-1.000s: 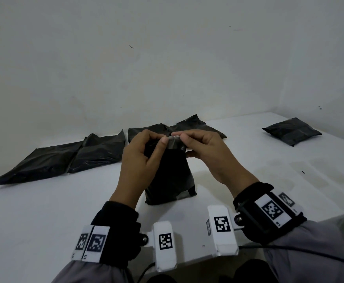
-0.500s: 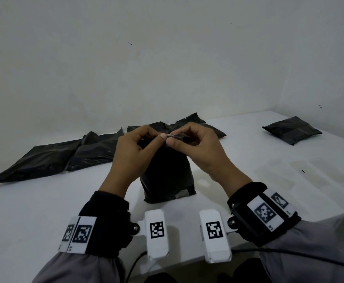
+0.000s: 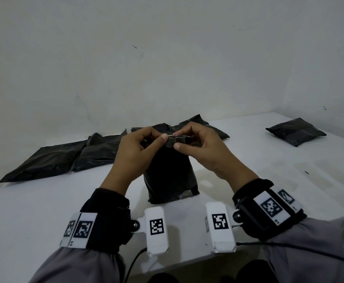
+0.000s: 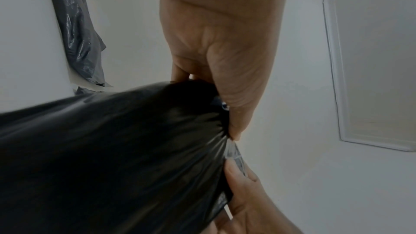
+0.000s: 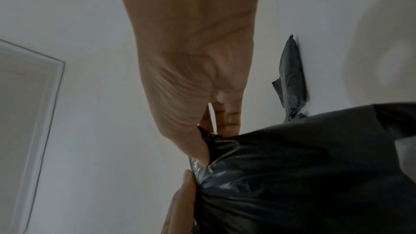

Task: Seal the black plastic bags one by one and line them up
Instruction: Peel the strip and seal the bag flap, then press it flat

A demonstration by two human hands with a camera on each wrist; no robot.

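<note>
On white table (image 3: 269, 180), far left: row of flat black plastic bags (image 3: 50, 162). Centre: upright black plastic bag (image 3: 170, 176), its top edge pinched btwn thumb & fingers of left hand (image 3: 135, 152) & right hand (image 3: 203, 149). Far right: lone black bag (image 3: 296, 131).

White table (image 3: 269, 180) meets bare white walls (image 3: 167, 58) — dim, flat light.

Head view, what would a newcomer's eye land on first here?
Both hands, left hand and right hand, pinch the top of an upright black bag at the table's near centre. Behind it, flat bags lie along the wall; a lone bag lies far right.
</note>
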